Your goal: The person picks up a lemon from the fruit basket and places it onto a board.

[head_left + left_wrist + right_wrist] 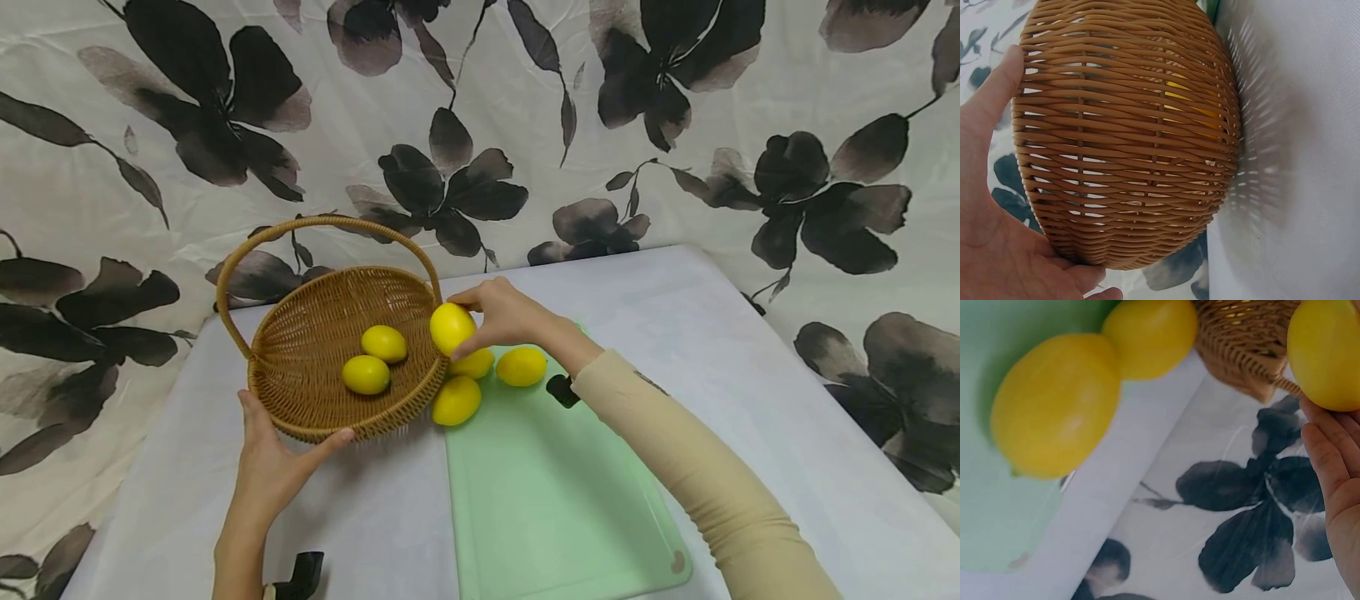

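A brown wicker basket [345, 292] with a tall handle holds two yellow lemons [384, 343], [366, 375]. My left hand [270, 471] grips its near left rim, thumb and fingers spread along the edge; the left wrist view has this hand [997, 244] against the woven side [1122, 137]. Over the basket's right rim, my right hand [513, 315] pinches a lemon [452, 328] between thumb and fingers. That lemon [1329, 353] rests against the fingers of the hand [1344, 469] in the right wrist view, thumb hidden.
Right of the basket, several lemons [456, 401], [521, 367] lie at the far end of a light green cutting board [555, 500]. A white cloth [375, 517] covers the table, and a flower-patterned fabric [525, 192] hangs behind it.
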`<state>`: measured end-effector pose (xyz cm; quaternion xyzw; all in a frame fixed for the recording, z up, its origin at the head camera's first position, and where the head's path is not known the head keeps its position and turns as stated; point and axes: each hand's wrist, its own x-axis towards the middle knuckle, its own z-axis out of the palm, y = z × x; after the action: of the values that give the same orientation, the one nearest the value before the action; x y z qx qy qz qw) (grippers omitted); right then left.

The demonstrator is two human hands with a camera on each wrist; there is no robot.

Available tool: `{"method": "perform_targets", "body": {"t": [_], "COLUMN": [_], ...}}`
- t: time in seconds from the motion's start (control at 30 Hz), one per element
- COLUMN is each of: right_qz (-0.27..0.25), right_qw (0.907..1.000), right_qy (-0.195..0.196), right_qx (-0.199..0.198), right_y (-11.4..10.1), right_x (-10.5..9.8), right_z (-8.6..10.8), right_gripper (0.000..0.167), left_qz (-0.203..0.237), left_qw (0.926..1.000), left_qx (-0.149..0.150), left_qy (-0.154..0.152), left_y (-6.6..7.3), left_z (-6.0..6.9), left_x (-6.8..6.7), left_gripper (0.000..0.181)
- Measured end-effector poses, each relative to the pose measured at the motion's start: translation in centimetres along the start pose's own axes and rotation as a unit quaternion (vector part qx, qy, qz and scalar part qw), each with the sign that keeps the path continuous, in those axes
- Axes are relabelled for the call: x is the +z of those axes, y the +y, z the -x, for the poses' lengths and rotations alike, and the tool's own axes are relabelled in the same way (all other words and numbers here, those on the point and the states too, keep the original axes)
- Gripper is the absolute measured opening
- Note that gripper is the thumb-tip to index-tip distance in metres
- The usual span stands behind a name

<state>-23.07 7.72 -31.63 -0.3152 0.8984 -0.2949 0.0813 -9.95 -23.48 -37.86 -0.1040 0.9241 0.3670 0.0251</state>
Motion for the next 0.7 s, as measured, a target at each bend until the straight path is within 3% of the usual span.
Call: {"method": "perform_targets", "body": {"t": [0.37, 0.7], "right_qz": [-0.008, -0.015], "right_qw": [0.9991, 0.9966], "right_qy": [0.013, 0.014], "right_qx": [0.040, 0.080], "right_y": [2.5, 4.4], "right_x": [0.2, 1.0], "right_z": [2.9, 7.0], "right_gripper": [0.080, 0.082], "left_qz": [-0.001, 0.000], "left_qw": [1.0000, 1.0000], "left_qx": [-0.002, -0.003], "left_qy": [-0.002, -0.002], "left_y": [0.0, 0.0], "left_z": [0.0, -0.1], "left_x": [0.2, 0.1], "left_gripper": [0.137, 0.137]}}
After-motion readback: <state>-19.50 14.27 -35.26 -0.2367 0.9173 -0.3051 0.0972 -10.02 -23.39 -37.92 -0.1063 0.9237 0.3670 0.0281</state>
